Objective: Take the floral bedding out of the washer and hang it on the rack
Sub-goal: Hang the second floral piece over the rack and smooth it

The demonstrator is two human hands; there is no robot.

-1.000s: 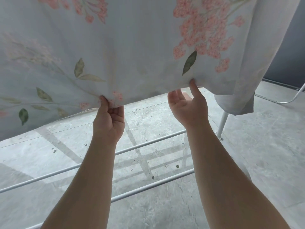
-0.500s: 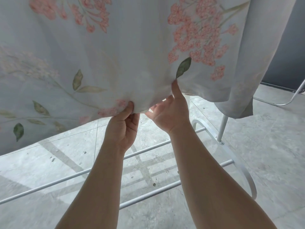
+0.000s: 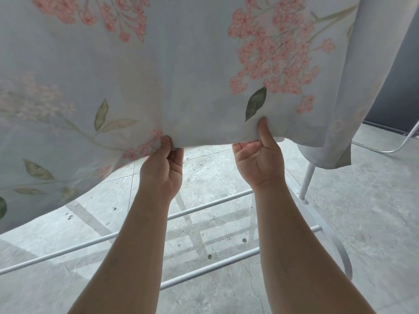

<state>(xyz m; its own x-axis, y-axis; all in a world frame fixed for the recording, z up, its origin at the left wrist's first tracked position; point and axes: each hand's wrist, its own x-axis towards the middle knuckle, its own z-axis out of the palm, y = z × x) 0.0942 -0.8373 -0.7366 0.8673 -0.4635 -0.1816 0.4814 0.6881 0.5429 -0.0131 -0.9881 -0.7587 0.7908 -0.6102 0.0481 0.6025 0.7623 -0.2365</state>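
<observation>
The bedding (image 3: 181,71) filled the upper half of the view: a pale sheet printed with pink flower clusters and green leaves, hanging in front of the person with its lower hem lifted well clear of the floor (its top edge lay out of view, so what it hung from could not be told). Its right side dropped in a fold just beside a slanted white leg of the rack.

The floor (image 3: 362,223) was grey marbled stone with tile seams and a few dark specks. A dark wall (image 3: 399,87) showed at the far right.

The rack (image 3: 210,201) stood low under the sheet, with 2 white rails crossing behind the forearms and a curved end bar at the right.

Both bare arms reached up to the hem. The left hand (image 3: 162,168) gripped the edge, thumb on the near face and fingers curled tightly behind it. The right hand (image 3: 259,162), a little apart from it, pinched the hem too, its thumb (image 3: 263,130) pressed upright against the front below a green leaf and its fingers curled behind the cloth.
</observation>
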